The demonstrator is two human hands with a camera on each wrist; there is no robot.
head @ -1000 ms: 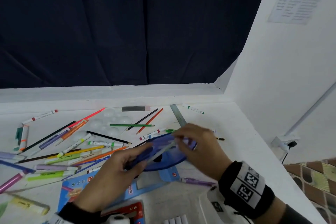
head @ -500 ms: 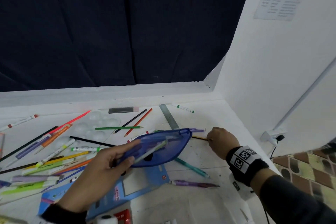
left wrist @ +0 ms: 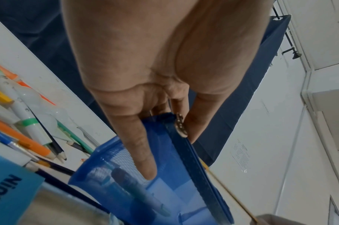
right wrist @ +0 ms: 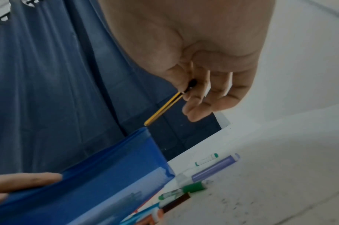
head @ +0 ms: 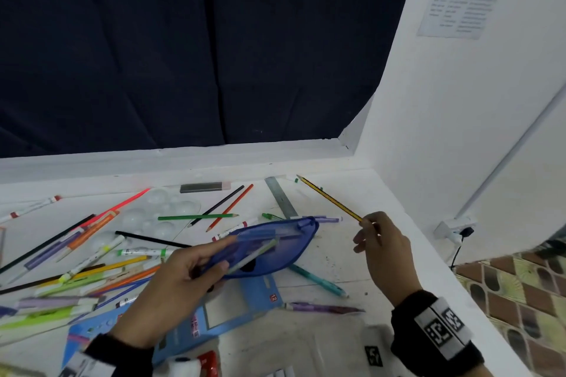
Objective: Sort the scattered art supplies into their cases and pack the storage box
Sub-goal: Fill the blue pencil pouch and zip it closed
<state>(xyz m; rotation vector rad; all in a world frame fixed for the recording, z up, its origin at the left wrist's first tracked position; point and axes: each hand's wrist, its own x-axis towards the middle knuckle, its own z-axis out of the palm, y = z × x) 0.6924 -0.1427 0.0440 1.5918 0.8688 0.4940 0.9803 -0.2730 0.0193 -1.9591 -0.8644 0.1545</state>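
Head view: left hand point(head: 171, 291) grips one blue mesh pouch point(head: 269, 249); right hand point(head: 382, 245) pinches one yellow-black pencil point(head: 329, 197) by end.

blue translucent pouch point(head: 269, 246), yellow-and-black striped pencil point(head: 329, 197), green pencil point(head: 197, 217)

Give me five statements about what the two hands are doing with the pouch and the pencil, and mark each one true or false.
1. The left hand holds the blue mesh pouch above the table. True.
2. The right hand pinches a yellow-and-black pencil. True.
3. The pencil is already inside the pouch. False: it is held in the air, to the right of the pouch.
4. The pouch is empty. False: at least one pen shows through its mesh.
5. The metal ruler is in the right hand. False: it lies on the table behind the pouch.
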